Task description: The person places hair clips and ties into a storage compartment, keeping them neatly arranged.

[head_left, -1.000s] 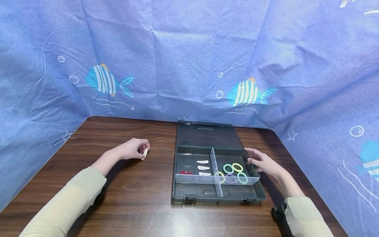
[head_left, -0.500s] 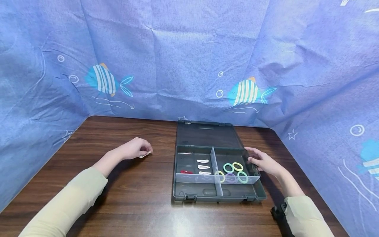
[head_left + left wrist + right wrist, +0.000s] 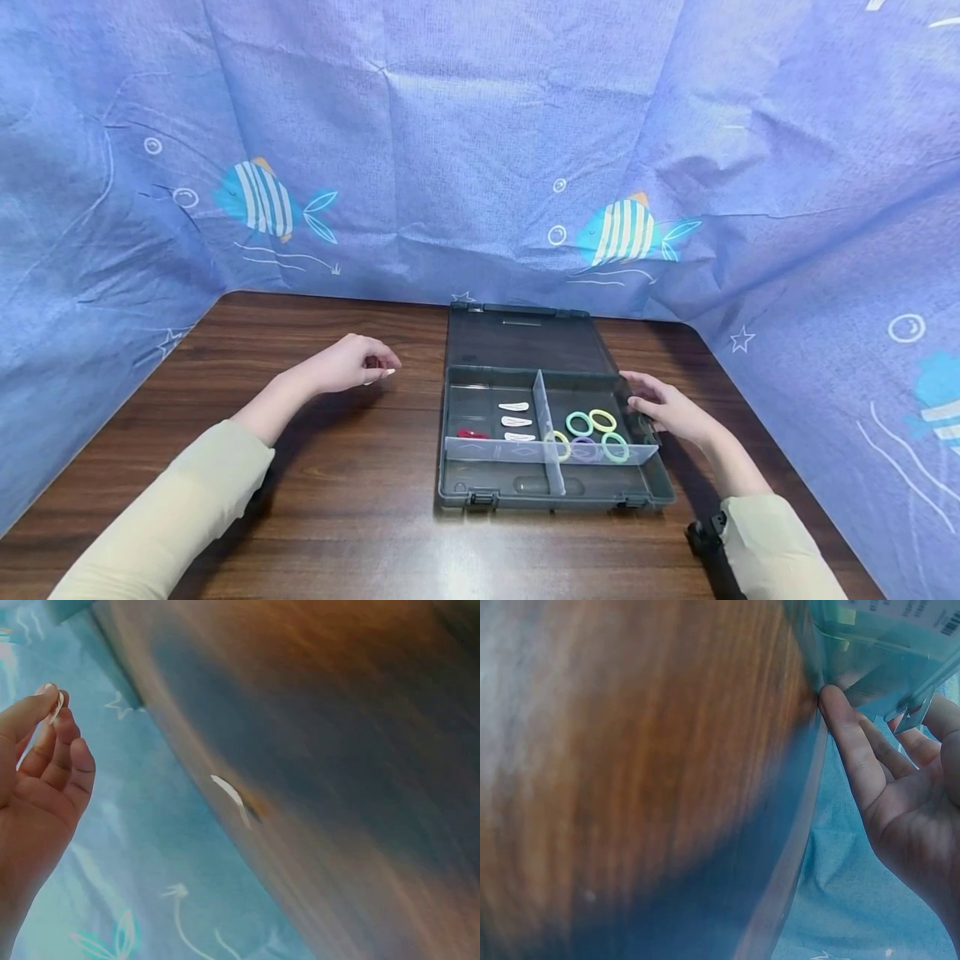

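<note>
My left hand (image 3: 348, 367) pinches a white snap hair clip (image 3: 58, 707) between thumb and fingertips, above the table left of the box. In the left wrist view, a second pale hair clip (image 3: 229, 793) lies on the table, apart from the hand. The dark translucent compartment box (image 3: 498, 504) has its lid (image 3: 525, 342) laid back. Several white hair clips (image 3: 516, 422) and a red one (image 3: 472, 434) lie in its back left compartment. Several coloured hair ties (image 3: 602, 421) sit on the right. My right hand (image 3: 671, 414) touches the box's right side, its fingers mostly straight.
Pale dividers (image 3: 551, 452) split the box. A dark wooden table (image 3: 337, 517) lies under everything. A blue fish-print cloth (image 3: 450, 125) hangs behind and at both sides. A black device (image 3: 705, 535) sits at the right wrist.
My left hand has turned and risen slightly away and to the right, with a hair clip in its fingertips. My right hand and the box have stayed in place.
</note>
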A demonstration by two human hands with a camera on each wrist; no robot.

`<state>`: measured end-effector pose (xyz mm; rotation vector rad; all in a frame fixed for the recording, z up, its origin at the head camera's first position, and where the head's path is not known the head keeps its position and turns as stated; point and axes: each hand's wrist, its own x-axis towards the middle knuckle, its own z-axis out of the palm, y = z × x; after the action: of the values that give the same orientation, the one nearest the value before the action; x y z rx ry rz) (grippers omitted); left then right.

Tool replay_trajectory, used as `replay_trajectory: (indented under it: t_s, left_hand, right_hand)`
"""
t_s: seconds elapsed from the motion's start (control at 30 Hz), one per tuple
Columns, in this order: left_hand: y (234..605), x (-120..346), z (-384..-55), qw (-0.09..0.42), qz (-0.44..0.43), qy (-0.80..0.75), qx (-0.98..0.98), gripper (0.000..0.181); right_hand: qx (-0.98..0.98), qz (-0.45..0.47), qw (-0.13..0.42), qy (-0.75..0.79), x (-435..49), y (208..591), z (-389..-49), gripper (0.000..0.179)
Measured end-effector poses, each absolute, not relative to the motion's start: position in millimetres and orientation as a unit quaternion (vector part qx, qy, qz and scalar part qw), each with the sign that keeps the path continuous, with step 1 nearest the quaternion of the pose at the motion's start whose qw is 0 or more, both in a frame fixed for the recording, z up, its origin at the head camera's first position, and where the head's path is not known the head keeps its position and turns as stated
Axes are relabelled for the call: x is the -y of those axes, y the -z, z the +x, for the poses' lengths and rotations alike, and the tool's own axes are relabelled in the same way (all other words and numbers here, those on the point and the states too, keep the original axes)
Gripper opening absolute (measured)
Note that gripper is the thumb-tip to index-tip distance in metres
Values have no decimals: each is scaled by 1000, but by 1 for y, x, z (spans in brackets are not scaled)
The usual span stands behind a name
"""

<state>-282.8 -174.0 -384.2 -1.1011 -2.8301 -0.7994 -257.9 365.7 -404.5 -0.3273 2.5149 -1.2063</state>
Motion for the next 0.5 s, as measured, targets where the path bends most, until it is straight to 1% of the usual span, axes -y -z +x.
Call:
replay_trajectory:
  t_s: [0.2,0.37,0.5]
  left_hand:
    - [372,161,-280,9,-355,269,895,10]
    - [360,149,-274,6,-354,278,893,10]
    - [354,138,-270,13,-354,274,894,9]
  right_hand:
    - [-884,-114,165,423,-367,407,-258,55]
    - [-882,-119,164,424,-365,405,-257,56]
    - [-882,-124,163,425,-363,403,-256,57]
